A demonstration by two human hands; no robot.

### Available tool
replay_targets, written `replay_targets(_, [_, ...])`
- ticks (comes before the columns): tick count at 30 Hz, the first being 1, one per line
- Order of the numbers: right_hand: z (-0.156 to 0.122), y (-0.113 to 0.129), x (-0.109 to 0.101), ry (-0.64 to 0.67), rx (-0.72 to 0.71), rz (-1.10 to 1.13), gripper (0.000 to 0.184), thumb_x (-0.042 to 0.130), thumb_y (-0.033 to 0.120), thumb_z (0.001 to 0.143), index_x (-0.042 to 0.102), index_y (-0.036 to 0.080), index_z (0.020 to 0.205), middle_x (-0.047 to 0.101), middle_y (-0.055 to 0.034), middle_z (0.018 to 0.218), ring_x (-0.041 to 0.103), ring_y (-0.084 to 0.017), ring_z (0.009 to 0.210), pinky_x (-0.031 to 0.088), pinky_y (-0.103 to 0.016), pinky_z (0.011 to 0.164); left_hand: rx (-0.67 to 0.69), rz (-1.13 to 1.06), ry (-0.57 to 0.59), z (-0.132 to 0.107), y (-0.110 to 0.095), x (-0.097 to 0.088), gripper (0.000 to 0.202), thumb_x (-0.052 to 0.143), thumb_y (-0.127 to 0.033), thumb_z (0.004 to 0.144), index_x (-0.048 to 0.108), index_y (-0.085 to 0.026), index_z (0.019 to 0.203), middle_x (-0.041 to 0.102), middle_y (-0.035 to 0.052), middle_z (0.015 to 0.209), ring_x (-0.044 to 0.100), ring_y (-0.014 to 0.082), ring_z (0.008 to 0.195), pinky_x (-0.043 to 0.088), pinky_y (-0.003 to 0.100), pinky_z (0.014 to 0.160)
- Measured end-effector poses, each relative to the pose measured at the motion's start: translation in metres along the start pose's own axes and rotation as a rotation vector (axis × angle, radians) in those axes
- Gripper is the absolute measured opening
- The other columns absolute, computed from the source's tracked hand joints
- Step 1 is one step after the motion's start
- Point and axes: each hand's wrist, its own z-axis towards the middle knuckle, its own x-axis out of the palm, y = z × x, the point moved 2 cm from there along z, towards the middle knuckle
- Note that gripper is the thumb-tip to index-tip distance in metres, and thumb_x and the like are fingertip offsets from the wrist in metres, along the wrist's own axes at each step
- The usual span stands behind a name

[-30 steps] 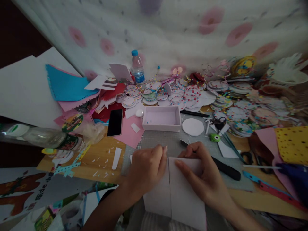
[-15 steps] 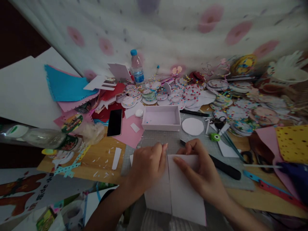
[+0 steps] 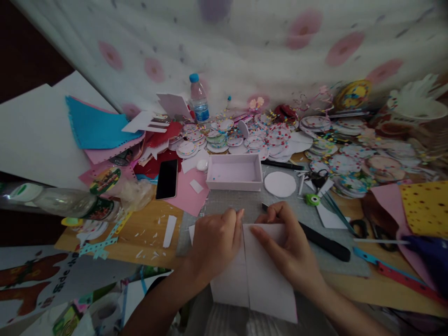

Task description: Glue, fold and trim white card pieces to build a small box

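Observation:
Between my hands is a white board point(image 3: 268, 280) with a straight line or slit running down its middle. My left hand point(image 3: 219, 238) is closed at its upper left edge, thumb pressed against the fingers. My right hand point(image 3: 285, 242) grips the upper right part, thumb on the face and fingers behind. Beyond them stands a white open-topped rectangular box point(image 3: 234, 172) on a grey cutting mat point(image 3: 224, 201). A black-handled utility knife point(image 3: 325, 241) lies behind my right hand, its blade tip showing to the left.
A white paper oval point(image 3: 280, 184) and a black pen point(image 3: 283, 164) lie by the box. Many decorated paper discs point(image 3: 276, 135) fill the back. A phone point(image 3: 167, 179) and a plastic bottle point(image 3: 70, 200) are left. Scissors point(image 3: 376, 233) and a ruler point(image 3: 399, 275) lie right.
The lower right corner of the white board has shifted slightly up and left. My right hand has moved a little left with it; both hands keep their hold.

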Motion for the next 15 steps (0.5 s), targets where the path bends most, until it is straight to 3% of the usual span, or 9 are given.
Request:
replay_targets(6, [0.001, -0.014, 0.001, -0.077, 0.145, 0.175, 0.026, 0.06, 0.041, 0.086, 0.043, 0.028, 0.1, 0.06, -0.0007, 0.093, 0.059, -0.017, 0.08, 0.049, -0.027, 0.062, -0.042, -0.007, 0.005, 0.009, 0.013, 0.003, 0.036, 0.035, -0.028, 0.097, 0.049, -0.02, 0.064, 0.055, -0.0008, 0.046, 0.052, 0.0151, 0.041, 0.021, 0.029, 0.045])
replay_targets(10, [-0.009, -0.023, 0.004, 0.061, 0.291, 0.222, 0.032, 0.061, 0.045, 0.084, 0.051, 0.025, 0.107, 0.065, -0.0053, 0.098, 0.063, -0.021, 0.078, 0.052, -0.029, 0.055, -0.15, -0.075, -0.017, 0.015, 0.021, 0.0, 0.037, 0.037, -0.03, 0.096, 0.05, -0.02, 0.063, 0.054, -0.0014, 0.047, 0.051, 0.0143, 0.043, 0.026, 0.027, 0.046])
replay_targets(12, [-0.015, -0.027, -0.001, 0.062, 0.321, 0.176, 0.034, 0.061, 0.048, 0.083, 0.055, 0.023, 0.105, 0.067, -0.0059, 0.091, 0.062, -0.02, 0.067, 0.048, -0.026, 0.045, -0.219, -0.227, -0.098, 0.015, 0.027, -0.006, 0.033, 0.038, -0.031, 0.096, 0.054, -0.019, 0.069, 0.061, 0.0002, 0.059, 0.057, 0.0144, 0.055, 0.037, 0.025, 0.053])
replay_targets(15, [-0.019, -0.028, -0.014, -0.102, 0.345, 0.209, 0.033, 0.06, 0.051, 0.083, 0.055, 0.025, 0.103, 0.067, -0.0036, 0.081, 0.059, -0.017, 0.054, 0.043, -0.025, 0.04, -0.355, -0.559, -0.347, 0.009, 0.04, -0.015, 0.022, 0.045, -0.035, 0.094, 0.059, -0.019, 0.094, 0.067, 0.0049, 0.095, 0.062, 0.0162, 0.087, 0.047, 0.029, 0.079])
